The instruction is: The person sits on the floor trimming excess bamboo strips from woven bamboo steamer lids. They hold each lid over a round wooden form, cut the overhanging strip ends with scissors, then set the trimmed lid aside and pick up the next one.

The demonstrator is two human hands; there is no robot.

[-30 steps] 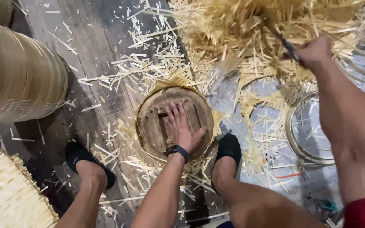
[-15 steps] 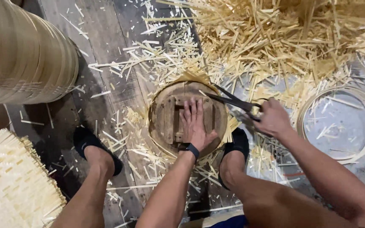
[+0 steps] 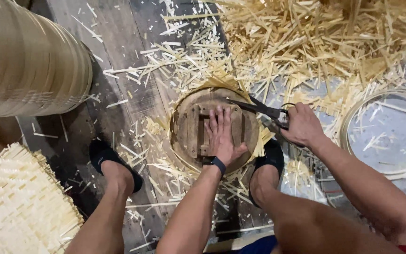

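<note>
nearby, bamboo offcuts (image 3: 306, 42) ring wooden disc (image 3: 193, 127); bamboo hoop (image 3: 386, 134) rightward.

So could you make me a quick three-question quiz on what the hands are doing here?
1. True or false: the left hand lies flat on the round wooden form.
2. The right hand holds: A) knife B) scissors C) hammer
3. What litters the floor?

Key: 1 true; 2 B; 3 bamboo strips.
</note>
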